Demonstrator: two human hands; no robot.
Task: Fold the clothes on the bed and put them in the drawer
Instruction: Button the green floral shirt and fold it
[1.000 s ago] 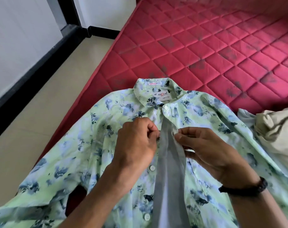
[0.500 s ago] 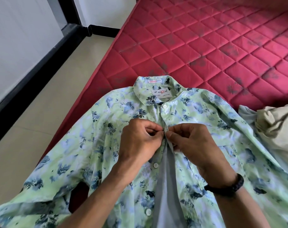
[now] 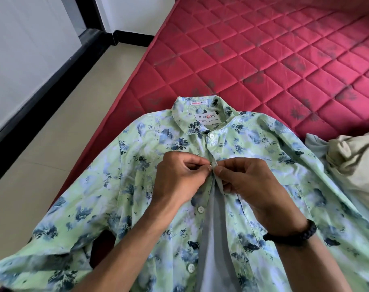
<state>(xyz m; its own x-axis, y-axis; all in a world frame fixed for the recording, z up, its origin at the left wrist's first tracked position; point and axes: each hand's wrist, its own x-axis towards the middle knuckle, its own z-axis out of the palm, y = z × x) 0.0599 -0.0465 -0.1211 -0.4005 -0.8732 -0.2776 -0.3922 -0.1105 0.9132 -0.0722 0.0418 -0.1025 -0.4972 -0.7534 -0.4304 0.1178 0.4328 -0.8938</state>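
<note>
A light green shirt [image 3: 124, 186] with blue leaf print lies front-up on the red quilted mattress [image 3: 263, 60], collar pointing away from me. Its top button is fastened; below that the front hangs apart, showing the pale inside. My left hand [image 3: 179, 182] pinches the left front edge just under the collar. My right hand [image 3: 248, 182], with a black bracelet on the wrist, pinches the right placket edge. The fingertips of both hands meet at the second button, which they hide.
A crumpled beige and pale grey garment [image 3: 352, 165] lies on the mattress at the right edge. The mattress's left edge runs diagonally beside a cream tiled floor [image 3: 53, 144]. A white wall with black skirting [image 3: 32, 98] stands at the left.
Both hands have brought the two front edges together at the second button. One second ago the edges were apart with the right hand holding the placket open.
</note>
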